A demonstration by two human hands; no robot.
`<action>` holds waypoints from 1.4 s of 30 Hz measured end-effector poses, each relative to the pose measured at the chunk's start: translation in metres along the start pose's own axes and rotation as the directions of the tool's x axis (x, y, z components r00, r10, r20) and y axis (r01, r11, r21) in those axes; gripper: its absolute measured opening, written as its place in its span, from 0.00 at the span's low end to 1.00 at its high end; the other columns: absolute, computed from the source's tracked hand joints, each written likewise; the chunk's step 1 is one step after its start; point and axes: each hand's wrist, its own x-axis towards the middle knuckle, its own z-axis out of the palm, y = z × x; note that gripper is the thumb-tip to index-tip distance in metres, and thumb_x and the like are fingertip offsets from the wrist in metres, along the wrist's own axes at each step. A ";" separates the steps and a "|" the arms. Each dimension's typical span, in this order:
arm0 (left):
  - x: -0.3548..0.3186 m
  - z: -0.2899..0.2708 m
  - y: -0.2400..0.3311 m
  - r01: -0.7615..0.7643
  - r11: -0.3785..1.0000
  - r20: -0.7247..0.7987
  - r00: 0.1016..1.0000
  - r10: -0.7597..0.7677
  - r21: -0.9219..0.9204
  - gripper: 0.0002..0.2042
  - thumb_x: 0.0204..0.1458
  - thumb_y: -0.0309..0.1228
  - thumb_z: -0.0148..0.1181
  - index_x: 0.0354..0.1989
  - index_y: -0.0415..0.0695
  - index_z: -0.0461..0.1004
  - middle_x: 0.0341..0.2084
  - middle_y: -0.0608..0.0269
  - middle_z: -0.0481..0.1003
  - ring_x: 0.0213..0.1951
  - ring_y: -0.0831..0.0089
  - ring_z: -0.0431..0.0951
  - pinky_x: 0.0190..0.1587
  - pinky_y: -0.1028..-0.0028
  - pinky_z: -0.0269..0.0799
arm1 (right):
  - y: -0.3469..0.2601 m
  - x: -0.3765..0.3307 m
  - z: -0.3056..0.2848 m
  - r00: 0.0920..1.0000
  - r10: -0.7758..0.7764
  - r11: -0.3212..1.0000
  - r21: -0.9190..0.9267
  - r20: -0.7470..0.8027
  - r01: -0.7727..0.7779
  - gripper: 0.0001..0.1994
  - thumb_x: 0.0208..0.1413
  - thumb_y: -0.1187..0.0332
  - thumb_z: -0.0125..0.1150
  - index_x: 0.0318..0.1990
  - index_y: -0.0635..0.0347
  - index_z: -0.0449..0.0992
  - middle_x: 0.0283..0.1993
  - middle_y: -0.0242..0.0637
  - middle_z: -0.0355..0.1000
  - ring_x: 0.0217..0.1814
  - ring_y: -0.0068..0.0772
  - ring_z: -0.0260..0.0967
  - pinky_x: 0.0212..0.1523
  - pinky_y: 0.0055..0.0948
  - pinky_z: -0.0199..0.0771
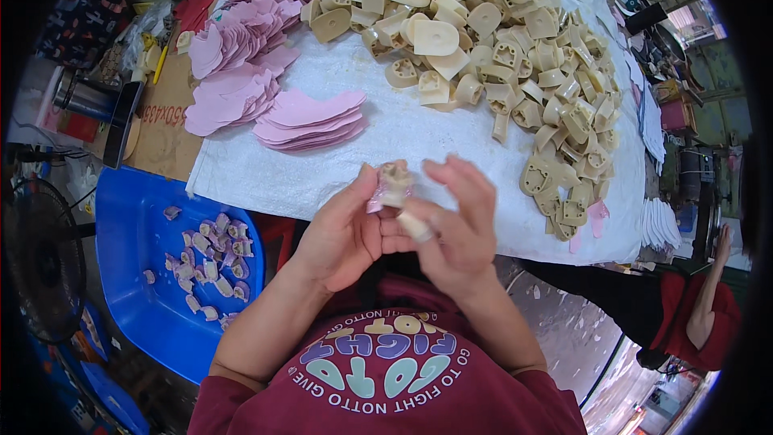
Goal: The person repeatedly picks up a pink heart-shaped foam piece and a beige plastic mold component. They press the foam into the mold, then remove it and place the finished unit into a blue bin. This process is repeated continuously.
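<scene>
My left hand (346, 229) is closed around a small beige shoe heel (394, 181) with shiny pink wrapping on its sides. Its hollow, ribbed end faces up. My right hand (459, 225) is just to the right of it, slightly smeared by motion. The right fingers are spread apart. A pale tip (415, 225), perhaps a finger cover, shows by the right thumb close to the heel. On the white table cover beyond lie stacks of pink cut pieces (310, 121). Right of them spreads a large heap of bare beige heels (515, 56).
A blue plastic tub (121, 274) at the left holds several pink-wrapped heels (213, 254). A white cloth (338, 169) covers the table, with brown cardboard (165, 145) at its left. A black fan (44, 258) stands far left. Another person (692, 314) is at the right.
</scene>
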 end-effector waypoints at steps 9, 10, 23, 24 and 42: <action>-0.013 0.015 -0.011 -0.305 0.889 0.131 0.952 0.276 0.343 0.27 0.64 0.43 0.39 0.69 0.47 0.49 0.45 0.59 0.72 0.39 0.69 0.76 0.36 0.69 0.74 | -0.012 0.000 0.015 0.709 0.503 0.174 0.745 0.495 -0.644 0.19 0.61 0.71 0.48 0.59 0.61 0.69 0.69 0.41 0.55 0.44 0.19 0.68 0.38 0.18 0.68; -0.014 0.025 -0.011 -0.282 0.858 0.005 0.951 0.310 0.430 0.27 0.64 0.43 0.39 0.69 0.47 0.49 0.45 0.60 0.72 0.37 0.71 0.76 0.33 0.70 0.74 | -0.014 0.001 0.017 0.720 0.491 0.212 0.735 0.489 -0.644 0.18 0.61 0.72 0.46 0.59 0.62 0.69 0.70 0.40 0.55 0.38 0.15 0.69 0.31 0.15 0.68; 0.000 0.030 -0.015 -0.407 0.824 -0.146 0.858 0.493 0.394 0.20 0.65 0.34 0.43 0.64 0.42 0.59 0.36 0.69 0.72 0.29 0.85 0.68 0.22 0.84 0.64 | -0.010 0.003 0.020 0.559 0.490 -0.025 0.652 0.669 -0.758 0.17 0.65 0.67 0.48 0.59 0.57 0.68 0.53 0.33 0.68 0.29 0.12 0.62 0.24 0.14 0.61; -0.001 0.025 -0.014 -0.384 0.823 -0.095 0.883 0.460 0.419 0.21 0.65 0.36 0.44 0.64 0.44 0.59 0.38 0.68 0.71 0.32 0.84 0.69 0.24 0.83 0.65 | -0.006 0.003 0.017 0.573 0.431 -0.083 0.662 0.698 -0.745 0.17 0.65 0.67 0.48 0.60 0.56 0.67 0.53 0.32 0.68 0.29 0.12 0.61 0.24 0.14 0.61; -0.023 0.010 -0.002 -0.166 0.971 0.157 0.978 0.140 0.172 0.41 0.59 0.35 0.56 0.73 0.59 0.32 0.44 0.61 0.71 0.41 0.77 0.72 0.39 0.74 0.72 | -0.006 0.006 0.001 0.761 0.257 0.278 0.708 0.596 -0.649 0.22 0.58 0.68 0.57 0.60 0.65 0.65 0.73 0.43 0.43 0.59 0.26 0.64 0.48 0.26 0.71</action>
